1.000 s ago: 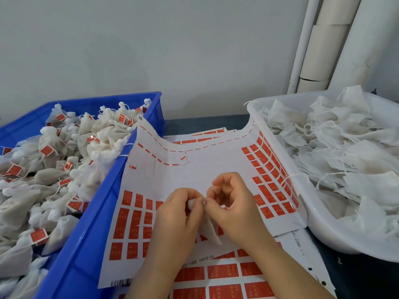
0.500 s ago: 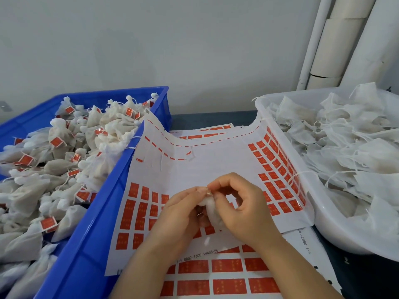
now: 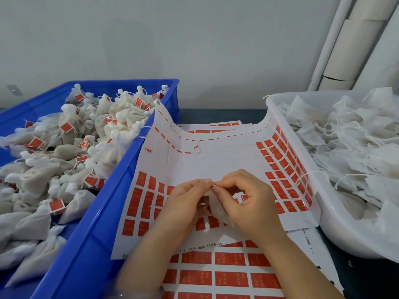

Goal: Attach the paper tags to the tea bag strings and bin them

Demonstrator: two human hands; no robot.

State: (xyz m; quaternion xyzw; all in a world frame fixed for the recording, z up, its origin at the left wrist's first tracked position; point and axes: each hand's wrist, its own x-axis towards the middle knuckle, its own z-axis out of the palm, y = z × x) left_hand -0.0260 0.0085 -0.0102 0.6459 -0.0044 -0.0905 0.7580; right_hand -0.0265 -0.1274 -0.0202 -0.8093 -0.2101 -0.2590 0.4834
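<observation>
Above white sheet of red paper tags [image 3: 216, 160] | left hand [image 3: 185, 203], right hand [image 3: 250, 203] both pinching small white mesh tea bag [image 3: 218, 210] between them | step: likely tagging | next: drop into blue plastic bin [image 3: 90, 244] left of hands

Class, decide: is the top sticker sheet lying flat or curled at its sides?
Curled: the sheet rides up against the blue bin on one side and the white tub on the other.

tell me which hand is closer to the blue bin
Left. The left hand sits just right of the blue bin; the right hand lies beyond it, toward the white tub. Both pinch one tea bag.
</observation>
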